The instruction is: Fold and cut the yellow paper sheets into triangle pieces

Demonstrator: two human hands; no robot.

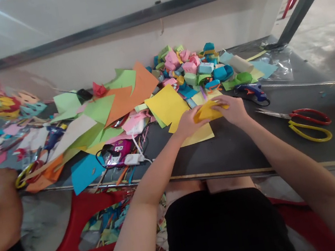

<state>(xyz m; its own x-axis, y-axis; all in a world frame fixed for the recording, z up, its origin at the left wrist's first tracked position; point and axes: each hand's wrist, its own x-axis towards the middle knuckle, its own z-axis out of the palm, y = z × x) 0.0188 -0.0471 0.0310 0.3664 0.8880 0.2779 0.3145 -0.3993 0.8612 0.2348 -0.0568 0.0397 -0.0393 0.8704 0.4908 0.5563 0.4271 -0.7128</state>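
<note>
Folded yellow paper (pixel 208 111) is between both hands, over the bench (pixel 243 153). Left hand (pixel 190 122): grip pinching paper's left end. Right hand (pixel 233 109): grip pinching right end. Pale yellow sheet (pixel 199 135) underneath, small folded paper pieces (pixel 190 67) piled behind. Glue gun (pixel 253 91) and scissors (pixel 292 115) right of hands. Co-worker's hand (pixel 1 179) far left.

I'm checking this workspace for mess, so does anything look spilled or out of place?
Yes. Paper scraps are strewn below the table, visible through the opening in the red seat, as if they had fallen. A blue sheet also pokes slightly past the table's front edge.
</note>
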